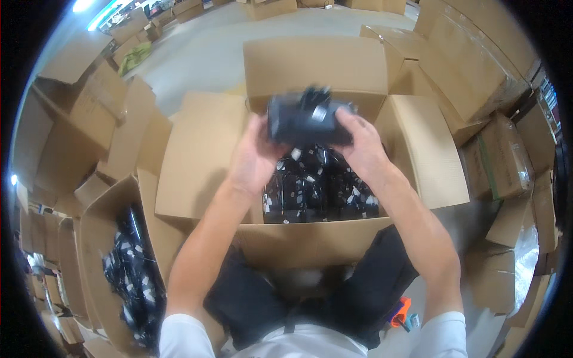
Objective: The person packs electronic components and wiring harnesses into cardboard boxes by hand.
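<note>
Both my hands hold up a black, blocky device (pixel 301 125) over an open cardboard box (pixel 316 244). It is blurred, with a small white label and a dark lump, perhaps bundled cable, on its top. My left hand (pixel 255 156) grips its left end, and my right hand (pixel 363 148) clasps the right end with the thumb on top. Beneath it, the box contains many shiny black wrapped items (pixel 319 188) with small white tags, packed in rows. The box flaps are folded outward. Exactly what kind of device I hold cannot be made out.
At my left stands another open carton (pixel 92 238) with a heap of similar black tagged items (pixel 134 274). Stacked cardboard boxes (pixel 465 59) rise at the right, and more cartons (pixel 77 113) line the left. An orange and blue tool-like object (pixel 403 311) lies by my right leg.
</note>
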The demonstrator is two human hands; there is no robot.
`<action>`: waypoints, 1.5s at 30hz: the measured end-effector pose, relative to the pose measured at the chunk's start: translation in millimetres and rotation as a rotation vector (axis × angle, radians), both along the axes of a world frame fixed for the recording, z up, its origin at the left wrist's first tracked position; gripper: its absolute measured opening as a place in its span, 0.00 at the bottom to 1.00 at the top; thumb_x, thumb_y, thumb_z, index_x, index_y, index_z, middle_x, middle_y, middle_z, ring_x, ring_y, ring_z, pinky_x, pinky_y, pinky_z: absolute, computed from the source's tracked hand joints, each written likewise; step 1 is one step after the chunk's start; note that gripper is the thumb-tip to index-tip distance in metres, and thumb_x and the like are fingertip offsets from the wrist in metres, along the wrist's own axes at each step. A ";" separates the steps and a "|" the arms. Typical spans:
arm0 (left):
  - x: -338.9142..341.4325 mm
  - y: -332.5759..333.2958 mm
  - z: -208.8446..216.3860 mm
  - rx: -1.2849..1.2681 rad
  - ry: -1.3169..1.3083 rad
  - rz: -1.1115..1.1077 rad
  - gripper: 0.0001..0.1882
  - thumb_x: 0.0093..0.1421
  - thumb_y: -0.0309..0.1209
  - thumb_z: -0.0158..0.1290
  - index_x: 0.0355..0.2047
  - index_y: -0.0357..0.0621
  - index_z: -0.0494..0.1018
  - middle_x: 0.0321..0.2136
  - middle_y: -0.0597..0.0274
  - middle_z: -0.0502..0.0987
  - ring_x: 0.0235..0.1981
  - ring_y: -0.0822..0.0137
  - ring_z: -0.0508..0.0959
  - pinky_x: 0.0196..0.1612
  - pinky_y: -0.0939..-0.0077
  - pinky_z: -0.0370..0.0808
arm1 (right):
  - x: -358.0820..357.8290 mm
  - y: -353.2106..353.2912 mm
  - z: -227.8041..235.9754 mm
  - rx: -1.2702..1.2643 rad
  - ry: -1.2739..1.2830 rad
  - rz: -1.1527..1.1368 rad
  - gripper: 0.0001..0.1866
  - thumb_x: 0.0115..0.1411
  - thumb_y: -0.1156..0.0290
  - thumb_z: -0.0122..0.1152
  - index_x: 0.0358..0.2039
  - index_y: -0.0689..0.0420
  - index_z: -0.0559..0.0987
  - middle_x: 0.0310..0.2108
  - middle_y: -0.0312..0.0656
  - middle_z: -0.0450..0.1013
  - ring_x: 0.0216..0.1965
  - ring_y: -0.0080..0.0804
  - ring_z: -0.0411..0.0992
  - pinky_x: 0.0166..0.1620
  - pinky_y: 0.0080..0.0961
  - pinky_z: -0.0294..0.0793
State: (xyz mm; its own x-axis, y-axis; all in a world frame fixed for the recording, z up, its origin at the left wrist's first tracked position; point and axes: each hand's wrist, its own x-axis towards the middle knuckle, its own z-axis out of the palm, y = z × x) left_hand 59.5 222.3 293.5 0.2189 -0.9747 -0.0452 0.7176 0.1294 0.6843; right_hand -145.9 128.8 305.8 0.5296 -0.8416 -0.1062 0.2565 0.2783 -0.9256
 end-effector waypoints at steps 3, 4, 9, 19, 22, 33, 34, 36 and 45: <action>-10.4 0.9 28.9 -0.168 -0.008 0.012 0.26 0.70 0.49 0.50 0.54 0.38 0.69 0.49 0.57 0.78 0.49 0.60 0.79 0.57 0.62 0.76 | 14.1 3.0 7.6 0.061 -0.510 -0.058 0.21 0.67 0.60 0.62 0.54 0.61 0.74 0.49 0.40 0.76 0.50 0.30 0.75 0.54 0.30 0.75; -18.8 -0.1 21.7 -0.162 -0.007 0.006 0.26 0.70 0.49 0.50 0.54 0.38 0.69 0.49 0.57 0.78 0.49 0.60 0.79 0.57 0.62 0.76 | 13.7 8.3 0.6 0.048 -0.421 0.068 0.21 0.67 0.59 0.62 0.53 0.60 0.74 0.48 0.40 0.76 0.52 0.29 0.74 0.57 0.31 0.73; -23.7 9.0 0.6 0.042 -0.384 0.020 0.30 0.60 0.37 0.66 0.55 0.33 0.67 0.49 0.54 0.76 0.48 0.64 0.79 0.54 0.66 0.77 | 24.0 35.0 -8.8 -0.006 -0.091 0.197 0.26 0.65 0.53 0.65 0.53 0.61 0.74 0.45 0.38 0.76 0.45 0.26 0.74 0.50 0.27 0.73; 16.5 10.2 18.3 0.203 -0.636 -0.114 0.29 0.60 0.46 0.60 0.52 0.34 0.73 0.42 0.55 0.80 0.39 0.66 0.82 0.40 0.70 0.81 | -9.2 -17.9 13.6 -1.036 0.489 -0.167 0.48 0.52 0.45 0.75 0.61 0.69 0.68 0.55 0.59 0.71 0.57 0.45 0.69 0.63 0.36 0.65; 17.5 10.0 15.9 0.197 -0.585 -0.134 0.30 0.61 0.46 0.59 0.53 0.34 0.72 0.43 0.56 0.80 0.42 0.65 0.81 0.42 0.68 0.81 | -6.7 -28.4 -2.8 -0.851 0.356 0.215 0.56 0.50 0.45 0.77 0.65 0.72 0.60 0.57 0.57 0.69 0.61 0.47 0.68 0.66 0.38 0.64; 23.6 -47.1 -74.3 0.418 -0.371 -0.060 0.22 0.67 0.41 0.55 0.53 0.36 0.72 0.44 0.54 0.81 0.43 0.61 0.82 0.47 0.58 0.82 | 16.4 -89.5 -163.6 -0.955 1.143 0.447 0.10 0.54 0.73 0.64 0.36 0.63 0.83 0.26 0.50 0.79 0.31 0.43 0.81 0.35 0.38 0.81; 30.3 -42.2 -89.6 0.558 -0.397 -0.044 0.21 0.68 0.41 0.54 0.52 0.38 0.72 0.44 0.54 0.81 0.43 0.60 0.82 0.48 0.54 0.82 | 29.5 -83.6 -171.4 -1.054 1.276 0.541 0.10 0.53 0.74 0.60 0.34 0.63 0.84 0.33 0.54 0.81 0.41 0.50 0.81 0.43 0.42 0.81; 21.3 -44.4 -109.6 0.684 -0.383 -0.048 0.21 0.68 0.41 0.54 0.53 0.36 0.72 0.45 0.52 0.80 0.45 0.57 0.81 0.50 0.50 0.80 | 30.2 -88.5 -215.8 -1.164 1.221 0.524 0.08 0.55 0.75 0.58 0.33 0.62 0.84 0.34 0.52 0.81 0.40 0.49 0.81 0.44 0.42 0.81; 30.3 -64.1 -174.3 0.846 -0.372 -0.057 0.25 0.67 0.38 0.57 0.55 0.33 0.65 0.49 0.48 0.76 0.51 0.51 0.78 0.58 0.41 0.72 | 70.0 -104.7 -300.9 -1.456 1.493 0.651 0.28 0.63 0.69 0.54 0.62 0.70 0.69 0.62 0.66 0.66 0.38 0.41 0.83 0.36 0.34 0.82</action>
State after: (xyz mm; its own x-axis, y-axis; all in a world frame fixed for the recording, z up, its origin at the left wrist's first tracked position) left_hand 89.7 158.2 119.2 0.3147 -0.6589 -0.6832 0.4228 -0.5471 0.7224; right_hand -75.9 24.1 4.9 0.8485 -0.4782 -0.2266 -0.4635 -0.8782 0.1176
